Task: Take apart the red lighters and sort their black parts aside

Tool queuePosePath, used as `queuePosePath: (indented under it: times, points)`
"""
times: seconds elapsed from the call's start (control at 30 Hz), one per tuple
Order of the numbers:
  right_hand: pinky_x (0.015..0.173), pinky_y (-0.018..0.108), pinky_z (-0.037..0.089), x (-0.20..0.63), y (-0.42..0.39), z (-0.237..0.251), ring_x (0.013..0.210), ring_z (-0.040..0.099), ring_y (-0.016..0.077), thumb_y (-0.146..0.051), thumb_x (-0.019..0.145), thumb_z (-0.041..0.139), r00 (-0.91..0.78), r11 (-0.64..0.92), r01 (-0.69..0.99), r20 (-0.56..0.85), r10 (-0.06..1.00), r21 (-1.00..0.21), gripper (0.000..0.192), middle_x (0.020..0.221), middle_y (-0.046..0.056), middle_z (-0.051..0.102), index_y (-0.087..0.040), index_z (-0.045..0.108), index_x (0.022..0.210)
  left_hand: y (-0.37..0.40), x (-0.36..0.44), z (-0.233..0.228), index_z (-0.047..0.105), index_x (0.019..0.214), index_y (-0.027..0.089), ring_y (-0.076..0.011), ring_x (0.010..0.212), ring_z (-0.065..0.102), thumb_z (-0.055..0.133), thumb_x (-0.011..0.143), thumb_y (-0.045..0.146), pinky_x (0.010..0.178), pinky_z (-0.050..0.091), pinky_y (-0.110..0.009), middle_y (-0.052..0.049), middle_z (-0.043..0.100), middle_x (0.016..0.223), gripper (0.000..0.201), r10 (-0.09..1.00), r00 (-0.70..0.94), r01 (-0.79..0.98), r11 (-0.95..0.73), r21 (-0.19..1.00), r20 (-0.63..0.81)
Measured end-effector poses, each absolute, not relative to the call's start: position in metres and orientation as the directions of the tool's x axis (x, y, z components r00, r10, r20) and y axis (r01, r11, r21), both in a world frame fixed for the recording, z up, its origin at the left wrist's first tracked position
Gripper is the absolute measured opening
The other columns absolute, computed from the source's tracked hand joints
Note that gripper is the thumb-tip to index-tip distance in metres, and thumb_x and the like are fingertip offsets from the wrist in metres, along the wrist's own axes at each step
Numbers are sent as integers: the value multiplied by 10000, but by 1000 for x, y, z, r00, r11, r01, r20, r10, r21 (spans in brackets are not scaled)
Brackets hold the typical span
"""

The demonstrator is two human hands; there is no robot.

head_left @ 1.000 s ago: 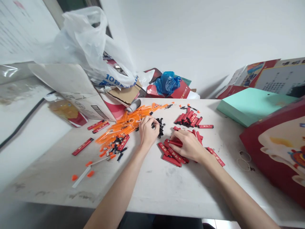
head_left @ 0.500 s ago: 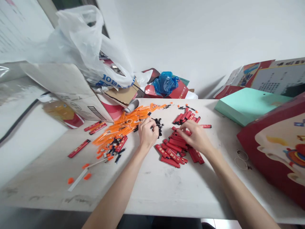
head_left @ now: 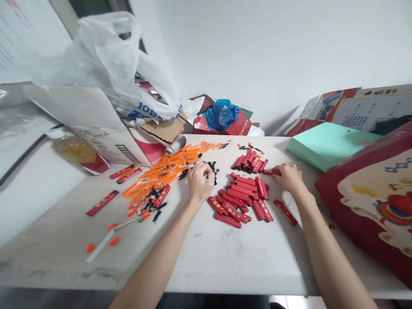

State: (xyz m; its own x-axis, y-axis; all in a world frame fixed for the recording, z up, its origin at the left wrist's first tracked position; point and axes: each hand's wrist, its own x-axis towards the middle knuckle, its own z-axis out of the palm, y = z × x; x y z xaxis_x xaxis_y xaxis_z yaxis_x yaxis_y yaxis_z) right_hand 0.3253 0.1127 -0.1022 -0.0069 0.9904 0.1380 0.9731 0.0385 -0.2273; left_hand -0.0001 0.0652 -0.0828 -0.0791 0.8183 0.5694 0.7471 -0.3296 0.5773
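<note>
where white wall meets table [head_left: 225, 257] — boxes [head_left: 370, 180], bag [head_left: 112, 64] crowd.

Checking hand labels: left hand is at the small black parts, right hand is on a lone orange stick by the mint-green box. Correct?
One thing is off. The right hand rests on a lone red stick, not an orange one; the head view shows it. The orange pieces lie across the table beside the left hand, which is at the small black parts. The mint-green box is near the right hand.
</note>
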Motion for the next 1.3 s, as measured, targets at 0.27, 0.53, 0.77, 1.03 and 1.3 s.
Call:
queuePosePath:
  times: [0.27,0.53,0.77,1.03,1.3]
  points:
    - [774,390,425,332,115,-96,900,658,306,-304,828,660,-49,67,935,60,997,-349,165,965,133,768,-186,752,899,65,2,-82,487,673,223,-199,735,546,501,847,167,714,396,-318,-13,596,722,183,828,-94,709,-334,621,553]
    - [706,313,459,326,102,-63,823,651,244,-614,857,648,-213,187,679,54,976,-710,457,945,72,768,-183,764,957,62,4,-81,558,781,209,-179,745,561,496,880,168,744,431,-300,-9,625,795,125,843,-43,638,-390,664,536]
    - [880,343,485,268,80,-52,986,634,234,-561,851,732,-321,89,15,79,944,-996,374,1087,57,726,-240,726,1041,49,16,-75,570,884,202,-162,756,570,527,950,270,744,455,-280,-10,630,851,105,858,124,547,-478,688,498]
    - [810,358,516,233,68,-63,819,663,194,-361,815,828,-432,-4,-242,104,896,-970,229,908,30,733,-240,720,976,30,29,-67,579,980,190,-156,735,532,531,994,388,713,428,-280,-5,569,835,204,844,337,448,-533,718,417]
    - [714,288,471,234,70,-64,726,600,129,-361,783,857,-421,-42,-191,43,906,-981,248,861,-3,680,-228,730,949,30,28,-71,543,881,198,-160,738,526,486,1023,384,726,421,-282,-2,558,798,241,862,235,453,-506,733,450]
